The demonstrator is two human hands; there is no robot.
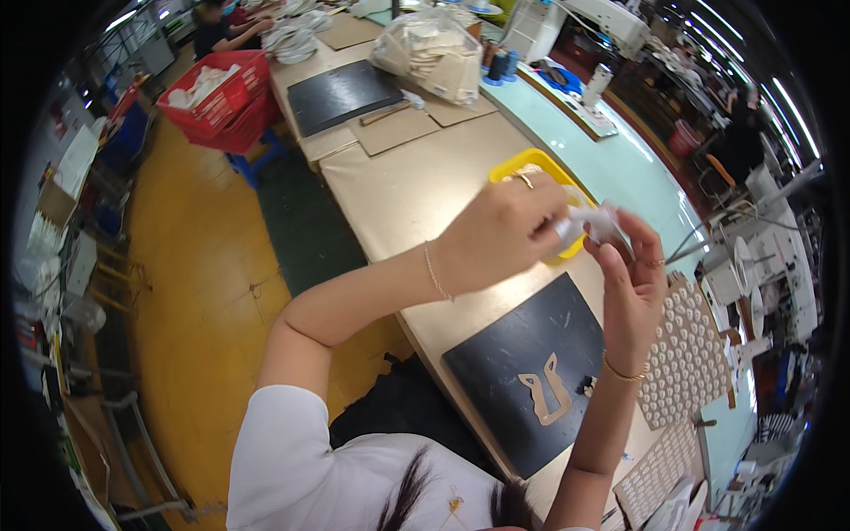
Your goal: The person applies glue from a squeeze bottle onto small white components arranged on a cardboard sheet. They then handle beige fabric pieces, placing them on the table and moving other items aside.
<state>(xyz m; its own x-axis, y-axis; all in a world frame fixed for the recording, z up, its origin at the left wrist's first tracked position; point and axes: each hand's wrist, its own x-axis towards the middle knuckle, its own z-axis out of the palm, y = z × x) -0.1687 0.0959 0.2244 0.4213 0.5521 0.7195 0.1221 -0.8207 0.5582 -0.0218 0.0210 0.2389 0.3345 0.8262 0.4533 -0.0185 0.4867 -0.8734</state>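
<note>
Over the far edge of the table, my left hand (505,228) and my right hand (636,288) are both closed on a crumpled whitish piece (584,221), thin and blurred by motion. Whether it is plastic or cloth I cannot tell. Just beneath it stands a yellow tray (505,166) with pale contents, partly covered by my left hand. Nearer to me, a black mat (496,354) lies on the table with a flat beige U-shaped cut-out (553,409) on it. A small dark cluster (586,386) beside the cut-out is half hidden by my right forearm.
To the right lie boards (686,354) covered with rows of small pale pieces. Farther up the table are a second black mat (341,93), brown cardboard sheets (394,131) and a clear bag of beige pieces (429,53). Red baskets (221,97) stand left. A person (221,31) works beyond.
</note>
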